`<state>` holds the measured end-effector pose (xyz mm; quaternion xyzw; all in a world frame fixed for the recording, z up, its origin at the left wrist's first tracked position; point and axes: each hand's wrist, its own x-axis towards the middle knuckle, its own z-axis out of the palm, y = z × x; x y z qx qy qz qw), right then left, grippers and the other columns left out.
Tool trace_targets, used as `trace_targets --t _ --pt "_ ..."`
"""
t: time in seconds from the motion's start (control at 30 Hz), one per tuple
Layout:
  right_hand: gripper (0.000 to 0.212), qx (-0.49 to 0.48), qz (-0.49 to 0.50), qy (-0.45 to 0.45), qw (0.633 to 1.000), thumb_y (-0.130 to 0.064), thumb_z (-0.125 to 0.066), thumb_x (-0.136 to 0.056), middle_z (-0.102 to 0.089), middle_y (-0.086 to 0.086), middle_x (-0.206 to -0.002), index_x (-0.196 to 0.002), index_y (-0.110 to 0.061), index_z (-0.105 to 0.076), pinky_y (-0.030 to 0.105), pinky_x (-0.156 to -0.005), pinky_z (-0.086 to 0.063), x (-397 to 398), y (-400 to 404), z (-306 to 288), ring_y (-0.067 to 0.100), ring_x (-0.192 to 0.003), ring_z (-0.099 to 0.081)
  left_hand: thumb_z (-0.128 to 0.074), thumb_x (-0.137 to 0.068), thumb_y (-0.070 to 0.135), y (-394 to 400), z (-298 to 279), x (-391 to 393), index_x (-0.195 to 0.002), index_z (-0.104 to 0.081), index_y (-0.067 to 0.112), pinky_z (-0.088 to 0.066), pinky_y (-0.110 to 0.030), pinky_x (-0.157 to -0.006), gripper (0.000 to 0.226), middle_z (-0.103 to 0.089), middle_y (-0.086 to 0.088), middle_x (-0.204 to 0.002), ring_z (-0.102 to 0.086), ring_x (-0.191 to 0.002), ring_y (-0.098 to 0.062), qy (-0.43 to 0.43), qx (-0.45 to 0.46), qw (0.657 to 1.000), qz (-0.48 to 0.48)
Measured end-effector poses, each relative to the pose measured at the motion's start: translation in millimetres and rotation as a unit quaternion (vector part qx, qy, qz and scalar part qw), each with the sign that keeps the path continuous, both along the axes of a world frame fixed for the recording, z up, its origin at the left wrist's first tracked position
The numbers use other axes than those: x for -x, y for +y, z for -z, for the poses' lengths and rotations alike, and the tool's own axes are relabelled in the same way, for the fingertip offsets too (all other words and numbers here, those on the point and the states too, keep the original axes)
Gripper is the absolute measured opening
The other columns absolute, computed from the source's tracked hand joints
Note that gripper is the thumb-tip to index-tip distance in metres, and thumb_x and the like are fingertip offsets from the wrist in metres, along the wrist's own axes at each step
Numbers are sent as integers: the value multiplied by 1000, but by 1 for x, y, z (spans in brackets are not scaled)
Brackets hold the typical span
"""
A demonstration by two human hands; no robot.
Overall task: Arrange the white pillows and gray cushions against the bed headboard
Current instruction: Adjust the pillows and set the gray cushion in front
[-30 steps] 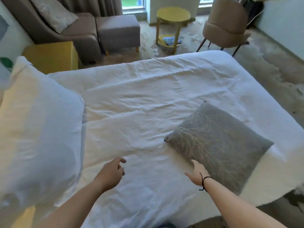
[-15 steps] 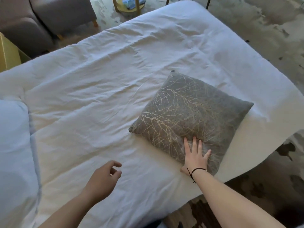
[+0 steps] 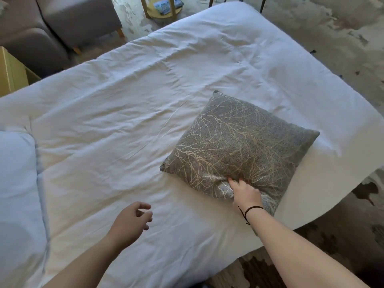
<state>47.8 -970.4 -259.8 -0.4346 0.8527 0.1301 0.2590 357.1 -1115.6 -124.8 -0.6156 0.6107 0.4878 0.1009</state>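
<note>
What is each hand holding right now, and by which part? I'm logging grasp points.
The right hand grips the gray cushion by bunched fabric at its near edge. The left hand holds nothing, hovering over the white duvet.

Both forearms are bare, no sleeves in view — a thin black cord bracelet (image 3: 250,210) circles the right wrist, knotted ends dangling.

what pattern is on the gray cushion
Thin tan branching lines, like bare twigs, on the cushion; head view.
</note>
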Motion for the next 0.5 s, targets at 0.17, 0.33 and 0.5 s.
trace_targets --t 0.17,0.33,0.5 --pt "69 14 57 -100 993 -4 -48 -81 -61 2 -133 -139 -42 -50 34 -94 -49 15 -23 -50 30 -119 -57 -62 -91 25 5 -14 6 -103 -65 26 -56 -35 -71 13 -75 1 -83 -71 -68 -13 40 -15 999 -31" --pt "40 112 115 -190 969 -10 -53 -75 -72 -2 -97 -96 -37 -74 28 -79 -51 -30 -72 -121 27 -101 -64 -65 -89 33 7 -43 0 -109 -65 27 -58 -41 -79 21 -74 4 -90 -72 -75 -13 93 -29 994 -57" --pt "12 250 203 -332 887 -17 -69 -73 -69 3 -68 -75 -5 -69 32 -64 -51 -103 -136 -203 23 -72 -66 -72 -62 74 -5 -110 -7 -125 -53 43 -55 -30 -81 73 -57 19 -122 -62 -105 -6 159 14 987 -38"
